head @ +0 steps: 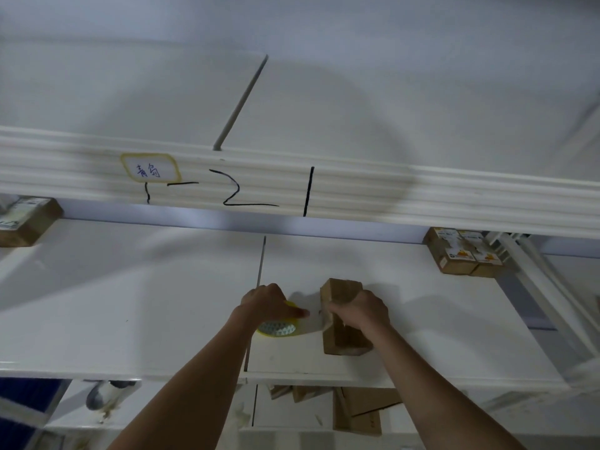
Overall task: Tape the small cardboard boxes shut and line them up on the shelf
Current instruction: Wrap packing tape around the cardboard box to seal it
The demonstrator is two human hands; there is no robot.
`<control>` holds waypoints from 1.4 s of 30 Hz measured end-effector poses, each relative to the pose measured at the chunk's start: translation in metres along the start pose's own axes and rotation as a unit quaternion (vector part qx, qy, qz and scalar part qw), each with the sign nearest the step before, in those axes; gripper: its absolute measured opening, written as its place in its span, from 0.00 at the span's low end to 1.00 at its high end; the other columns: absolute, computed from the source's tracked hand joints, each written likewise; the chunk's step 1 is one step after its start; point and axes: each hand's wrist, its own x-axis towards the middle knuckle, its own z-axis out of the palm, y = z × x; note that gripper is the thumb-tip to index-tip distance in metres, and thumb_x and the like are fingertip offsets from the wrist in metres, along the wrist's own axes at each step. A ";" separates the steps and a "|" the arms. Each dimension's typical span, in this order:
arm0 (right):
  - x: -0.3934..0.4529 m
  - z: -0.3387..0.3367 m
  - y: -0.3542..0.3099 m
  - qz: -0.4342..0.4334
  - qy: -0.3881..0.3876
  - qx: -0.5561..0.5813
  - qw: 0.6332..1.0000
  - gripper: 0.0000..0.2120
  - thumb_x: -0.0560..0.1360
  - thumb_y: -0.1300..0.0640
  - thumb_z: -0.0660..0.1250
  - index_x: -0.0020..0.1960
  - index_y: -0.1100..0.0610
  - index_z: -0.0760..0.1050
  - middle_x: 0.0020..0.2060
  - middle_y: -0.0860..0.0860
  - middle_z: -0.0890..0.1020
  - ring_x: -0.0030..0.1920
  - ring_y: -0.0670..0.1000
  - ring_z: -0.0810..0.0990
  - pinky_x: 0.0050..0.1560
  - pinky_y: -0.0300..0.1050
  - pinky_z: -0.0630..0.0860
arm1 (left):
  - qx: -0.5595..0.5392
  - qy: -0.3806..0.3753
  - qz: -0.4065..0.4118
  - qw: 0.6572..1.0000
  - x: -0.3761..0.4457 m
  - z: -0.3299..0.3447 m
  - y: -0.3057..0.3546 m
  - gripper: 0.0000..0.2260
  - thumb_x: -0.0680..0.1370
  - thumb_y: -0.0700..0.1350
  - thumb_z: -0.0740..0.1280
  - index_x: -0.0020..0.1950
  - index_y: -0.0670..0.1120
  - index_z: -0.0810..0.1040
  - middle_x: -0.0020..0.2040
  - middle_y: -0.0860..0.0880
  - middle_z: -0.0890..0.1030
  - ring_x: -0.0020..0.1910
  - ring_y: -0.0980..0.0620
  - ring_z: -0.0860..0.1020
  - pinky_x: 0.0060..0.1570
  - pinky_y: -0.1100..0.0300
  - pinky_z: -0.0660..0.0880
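Note:
A small brown cardboard box [341, 316] stands on end on the white shelf [130, 303], near its front edge. My right hand [360, 311] grips the box around its middle, fingers curled over its left face. Just left of the box lies a yellow tape roll [279, 328] with a patterned side. My left hand [269, 303] lies on top of the roll, fingers curled over its far rim and reaching toward the box. Whether the box flaps are taped is hidden by my right hand.
Labelled cardboard boxes [461, 251] sit at the shelf's back right, another box [27, 220] at the far left. A white beam [324, 190] with black markings and a label crosses overhead. Flat cardboard pieces [360, 410] lie on the lower shelf.

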 end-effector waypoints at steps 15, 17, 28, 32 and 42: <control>0.010 -0.022 0.019 -0.053 -0.128 0.179 0.974 0.34 0.64 0.33 0.75 0.55 0.59 0.78 0.46 0.54 0.85 0.46 0.51 0.85 0.52 0.49 0.83 | 0.011 0.021 0.018 1.000 -0.008 -0.016 0.022 0.32 0.62 0.75 0.70 0.47 0.48 0.80 0.43 0.50 0.82 0.44 0.50 0.83 0.49 0.55 0.82; 0.010 -0.024 0.022 -0.051 -0.136 0.198 0.969 0.32 0.64 0.34 0.74 0.54 0.59 0.80 0.45 0.53 0.86 0.46 0.51 0.85 0.52 0.50 0.83 | 0.005 0.026 0.024 0.999 -0.008 -0.016 0.025 0.30 0.62 0.75 0.70 0.44 0.49 0.78 0.42 0.50 0.82 0.43 0.50 0.83 0.48 0.57 0.81; 0.003 -0.011 0.020 -0.048 -0.223 0.355 0.907 0.39 0.59 0.36 0.81 0.63 0.56 0.78 0.50 0.53 0.87 0.52 0.54 0.86 0.49 0.46 0.82 | 0.020 0.072 0.070 0.995 -0.018 -0.031 0.050 0.28 0.63 0.77 0.68 0.37 0.52 0.78 0.39 0.51 0.79 0.42 0.49 0.81 0.44 0.57 0.78; 0.004 -0.019 0.022 -0.066 -0.208 0.368 0.904 0.30 0.64 0.43 0.82 0.59 0.57 0.80 0.46 0.54 0.88 0.49 0.54 0.87 0.50 0.47 0.83 | -0.010 0.075 0.071 0.995 -0.022 -0.034 0.050 0.27 0.64 0.74 0.70 0.29 0.51 0.73 0.31 0.52 0.75 0.36 0.52 0.78 0.37 0.59 0.74; 0.027 -0.037 0.041 -0.070 -0.219 0.360 0.904 0.33 0.59 0.44 0.84 0.58 0.60 0.82 0.47 0.58 0.87 0.49 0.58 0.87 0.57 0.57 0.82 | -0.140 0.030 0.114 0.983 -0.022 -0.042 0.043 0.20 0.71 0.59 0.75 0.29 0.48 0.75 0.28 0.52 0.71 0.31 0.54 0.70 0.34 0.59 0.66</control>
